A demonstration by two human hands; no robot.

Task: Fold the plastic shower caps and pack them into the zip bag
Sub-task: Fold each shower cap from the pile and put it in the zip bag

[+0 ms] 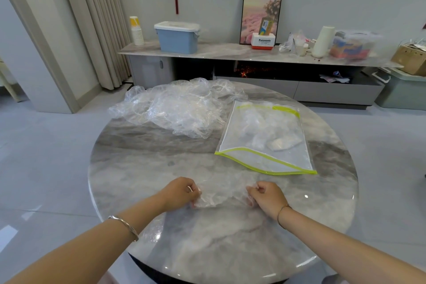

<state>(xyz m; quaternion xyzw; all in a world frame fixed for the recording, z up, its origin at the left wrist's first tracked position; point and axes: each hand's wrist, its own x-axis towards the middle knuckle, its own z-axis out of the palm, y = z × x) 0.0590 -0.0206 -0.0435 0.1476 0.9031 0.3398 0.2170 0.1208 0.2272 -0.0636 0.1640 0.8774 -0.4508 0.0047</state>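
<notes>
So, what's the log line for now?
left hand: pinching shower cap | right hand: pinching it | zip bag: partly filled | pile: unfolded

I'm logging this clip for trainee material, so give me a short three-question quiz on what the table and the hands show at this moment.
1. True or false: the zip bag already has plastic inside it.
2. Where is the pile of loose caps? A) on the table, left of the bag; B) on the floor; C) inside the bag.
3. What do the left hand and right hand grip between them?
Key: 1 true; 2 A; 3 one clear shower cap, lying on the table.
</notes>
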